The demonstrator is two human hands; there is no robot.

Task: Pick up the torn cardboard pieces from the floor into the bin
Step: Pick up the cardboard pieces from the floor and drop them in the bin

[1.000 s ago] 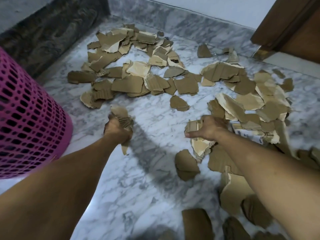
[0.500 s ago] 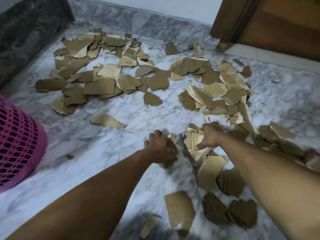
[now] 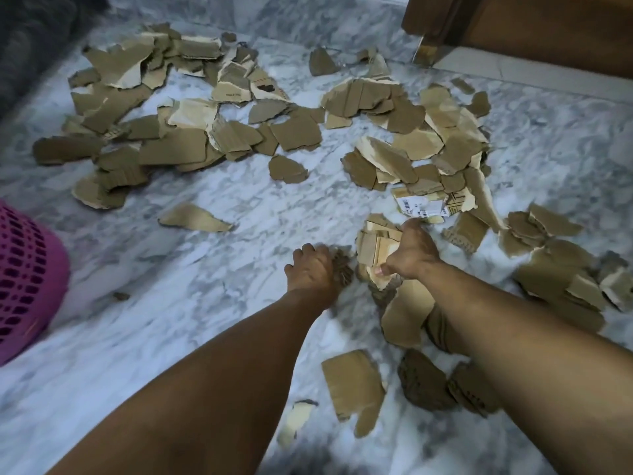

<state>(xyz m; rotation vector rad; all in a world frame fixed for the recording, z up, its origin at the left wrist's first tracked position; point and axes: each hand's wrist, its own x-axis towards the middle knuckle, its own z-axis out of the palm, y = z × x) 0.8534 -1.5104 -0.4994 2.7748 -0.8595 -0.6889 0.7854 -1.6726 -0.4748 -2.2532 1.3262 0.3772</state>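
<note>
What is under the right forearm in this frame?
Under the right forearm lie two torn cardboard pieces: a tan one and a darker one. The arm covers their right edges.

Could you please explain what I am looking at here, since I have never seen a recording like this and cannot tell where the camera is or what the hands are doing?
There is no machine: the camera sits on a person's head and looks forward and down, so both bare arms reach into the picture from below. The surface is a grey-white marble floor strewn with torn cardboard pieces. The pink perforated bin shows at the left edge. The left hand grips a crumpled brown scrap. Just beside it, the right hand holds a stack of pale pieces. One scrap bearing a white barcode label lies just beyond the right hand.
</note>
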